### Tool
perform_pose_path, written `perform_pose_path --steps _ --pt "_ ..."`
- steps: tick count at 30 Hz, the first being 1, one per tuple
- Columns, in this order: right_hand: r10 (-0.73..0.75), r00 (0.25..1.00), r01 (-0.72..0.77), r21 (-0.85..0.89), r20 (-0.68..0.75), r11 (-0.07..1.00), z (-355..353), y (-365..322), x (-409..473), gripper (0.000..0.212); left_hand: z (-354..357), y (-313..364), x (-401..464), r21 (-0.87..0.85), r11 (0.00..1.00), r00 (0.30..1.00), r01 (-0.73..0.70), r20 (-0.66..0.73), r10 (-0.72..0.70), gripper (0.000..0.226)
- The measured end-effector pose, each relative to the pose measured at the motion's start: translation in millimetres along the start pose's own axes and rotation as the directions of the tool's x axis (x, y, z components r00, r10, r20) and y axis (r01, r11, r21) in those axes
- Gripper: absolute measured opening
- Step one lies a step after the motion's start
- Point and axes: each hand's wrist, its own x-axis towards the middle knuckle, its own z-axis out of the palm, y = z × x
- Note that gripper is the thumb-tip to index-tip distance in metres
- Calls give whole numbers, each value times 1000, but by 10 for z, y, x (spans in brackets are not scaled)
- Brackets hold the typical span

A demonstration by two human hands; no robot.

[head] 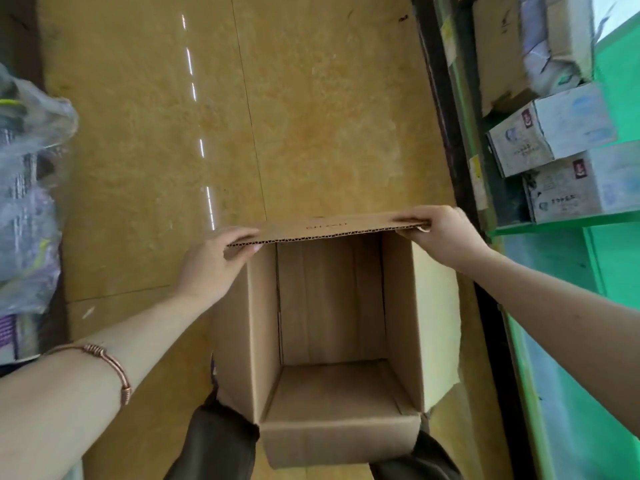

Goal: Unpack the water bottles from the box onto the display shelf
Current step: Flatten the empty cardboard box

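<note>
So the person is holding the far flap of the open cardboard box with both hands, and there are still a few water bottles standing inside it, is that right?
Not quite. The head view shows the cardboard box is empty: only its bare walls and bottom flaps are visible, no bottles. The rest holds: the left hand and the right hand both grip the far flap of the open box.

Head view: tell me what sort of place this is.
Probably a shop aisle or stockroom: green shelf stacked with boxed goods, plastic-wrapped stock on the left, and an empty cardboard box on the tiled floor.
</note>
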Motion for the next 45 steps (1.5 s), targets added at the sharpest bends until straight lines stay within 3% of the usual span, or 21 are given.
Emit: perform_pose_path --steps 2,5,10,16,19,23,29,37,41,45 --pt "-90 991 111 -221 101 969 41 -6 -124 40 28 22 -224 94 992 994 -88 68 81 39" --pt "-111 955 242 -505 275 828 190 52 -230 51 196 54 -459 230 967 981 -109 183 67 48" --pt "5 880 349 -652 476 673 557 233 -378 70 694 -6 -648 568 820 948 -72 295 -121 58" --pt "169 891 265 -785 422 560 1004 581 -355 69 1171 -229 -472 768 624 916 -143 342 -210 61" --pt "202 911 213 -828 361 518 1214 653 -370 69 1245 -460 -467 794 589 906 -154 352 -237 60" --pt "137 945 140 -748 296 649 1405 549 -580 69 1176 -579 -646 739 627 897 -245 419 -143 59" --pt "82 959 59 -476 271 877 1326 -1 -1284 70 816 -180 -1202 423 890 900 -167 434 -37 58" --pt "83 975 -19 -293 207 956 924 -610 -1978 70 388 467 -1795 180 979 921 -98 389 20 59" --pt "87 964 -23 -249 252 968 923 -592 -2060 70 498 413 -1996 156 988 951 10 304 -58 62" --pt "93 951 -28 -217 295 976 1127 -309 -2219 67 869 245 -2220 27 949 929 314 196 -313 71"
